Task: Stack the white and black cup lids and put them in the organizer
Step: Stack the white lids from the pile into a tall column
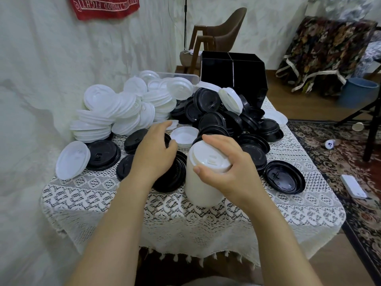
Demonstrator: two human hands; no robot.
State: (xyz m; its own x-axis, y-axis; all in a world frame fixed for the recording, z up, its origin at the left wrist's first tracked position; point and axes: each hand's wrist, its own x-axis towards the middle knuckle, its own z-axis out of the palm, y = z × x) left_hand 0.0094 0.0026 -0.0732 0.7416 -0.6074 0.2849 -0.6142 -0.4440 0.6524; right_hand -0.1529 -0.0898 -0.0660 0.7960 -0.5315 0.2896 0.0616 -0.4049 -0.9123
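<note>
Stack of white lids (203, 182) in right hand (228, 168) — left hand (154, 153) on black lids (173, 176), grip unclear; banner (105, 7) illegible.

A lace-covered table (226, 219) carries heaps of white lids (115, 112) and black lids (237, 122), plus a black organizer (243, 79).

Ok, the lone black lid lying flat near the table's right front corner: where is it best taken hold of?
I'd pinch the round black plastic lid by its outer rim, from above on its near right side. It lies flat on the white lace tablecloth; other black lids crowd its far left edge, while the near right rim is bare.
</note>
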